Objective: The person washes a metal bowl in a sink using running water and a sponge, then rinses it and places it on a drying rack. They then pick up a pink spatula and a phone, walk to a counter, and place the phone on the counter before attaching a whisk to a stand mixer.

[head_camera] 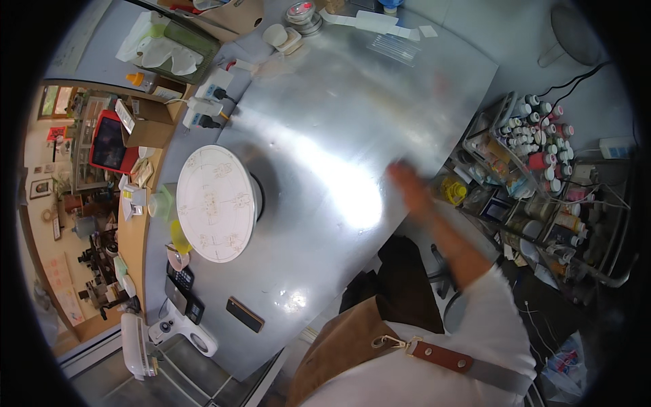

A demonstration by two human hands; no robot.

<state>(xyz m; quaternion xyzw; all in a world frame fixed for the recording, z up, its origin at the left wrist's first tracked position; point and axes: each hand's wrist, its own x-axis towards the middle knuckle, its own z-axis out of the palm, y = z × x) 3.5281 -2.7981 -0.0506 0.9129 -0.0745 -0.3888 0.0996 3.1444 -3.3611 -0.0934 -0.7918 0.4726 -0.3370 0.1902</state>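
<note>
My right hand (pixel 407 187) is over the right edge of the metal worktable (pixel 315 127), blurred by motion. A small dark patch shows by its fingertips; whether it holds something cannot be told. My left hand is out of view. On the left of the table stands a round white turntable (pixel 216 203), its top marked with fine lines and small drawings. A dark phone (pixel 245 314) lies flat near the lower table edge. Beside the turntable are a yellow bowl (pixel 180 236) and a pale pink bowl (pixel 178 258).
Power strips (pixel 213 84) line the table's left edge. A white stand mixer (pixel 137 346) and a calculator (pixel 182 279) sit lower left. Stacked containers (pixel 302 18) and clear strips (pixel 394 49) lie at the top. A rack (pixel 513 147) with many small bottles stands right of the table, above a cart.
</note>
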